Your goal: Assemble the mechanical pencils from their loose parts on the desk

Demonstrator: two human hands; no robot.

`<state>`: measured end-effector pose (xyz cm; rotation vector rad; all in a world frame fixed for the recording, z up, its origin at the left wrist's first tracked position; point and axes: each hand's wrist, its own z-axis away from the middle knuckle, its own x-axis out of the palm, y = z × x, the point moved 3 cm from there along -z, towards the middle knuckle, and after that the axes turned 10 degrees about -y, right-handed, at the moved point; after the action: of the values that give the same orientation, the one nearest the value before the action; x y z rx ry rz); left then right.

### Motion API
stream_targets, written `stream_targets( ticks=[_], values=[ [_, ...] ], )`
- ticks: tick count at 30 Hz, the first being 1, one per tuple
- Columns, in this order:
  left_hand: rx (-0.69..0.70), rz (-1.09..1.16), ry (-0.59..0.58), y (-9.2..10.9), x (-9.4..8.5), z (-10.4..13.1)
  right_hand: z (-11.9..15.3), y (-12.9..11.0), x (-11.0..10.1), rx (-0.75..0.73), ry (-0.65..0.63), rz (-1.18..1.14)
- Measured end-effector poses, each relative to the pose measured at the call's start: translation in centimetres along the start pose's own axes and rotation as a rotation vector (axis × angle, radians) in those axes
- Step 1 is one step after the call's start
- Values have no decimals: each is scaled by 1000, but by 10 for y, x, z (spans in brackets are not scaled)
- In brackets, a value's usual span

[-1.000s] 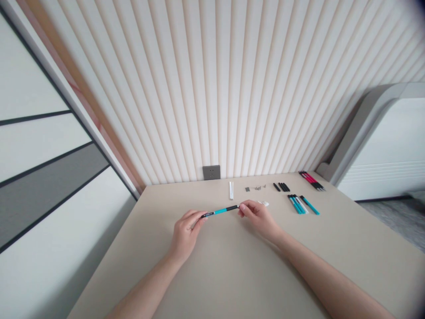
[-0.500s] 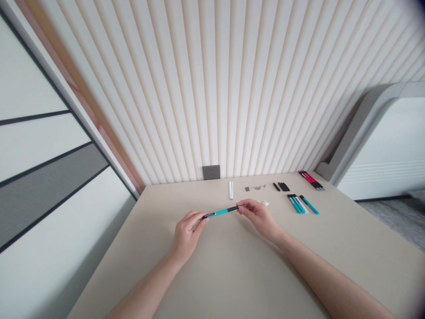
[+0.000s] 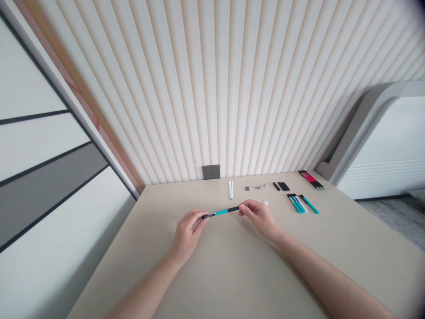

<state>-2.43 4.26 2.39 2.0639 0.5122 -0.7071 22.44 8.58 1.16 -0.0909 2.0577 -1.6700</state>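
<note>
Pale wall panels [image 3: 206,93] fill twelve o'clock beyond the table [image 3: 215,274]. The pen [image 3: 221,212] spans my left hand [image 3: 186,232], fingers clamped on its nine-o'clock end, and my right hand [image 3: 259,218], pinching its three-o'clock end. Likely light and stiff, it should hold best at the black grip [image 3: 233,209].

The person's bare left forearm [image 3: 149,280] slants in from the lower left, and the left hand [image 3: 186,229], wrist nearly straight, reaches inward with its fingers [image 3: 195,214] extended above the thumb [image 3: 199,227] in a light pinch. The bare right forearm [image 3: 318,268] angles in from the lower right, ending in the right hand [image 3: 260,218], knuckles up, thumb and forefinger pinched together and pointing toward the left hand, which sits slightly lower.
</note>
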Motion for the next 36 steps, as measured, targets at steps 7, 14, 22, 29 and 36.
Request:
stream_targets(
  ticks=[7,14,22,29,36],
  values=[
    [-4,-1,35,0,-1,0,0,-2,2,-11,-39,10],
    [-14,0,36,2,-1,0,0,2,3,-21,-36,51],
    [-2,15,15,2,0,0,2,1,3,46,-33,126],
    [-44,27,-19,1,1,3,5,-7,5,39,-52,191],
    [-159,100,-60,4,2,4,3,-2,3,16,7,183]
  ],
)
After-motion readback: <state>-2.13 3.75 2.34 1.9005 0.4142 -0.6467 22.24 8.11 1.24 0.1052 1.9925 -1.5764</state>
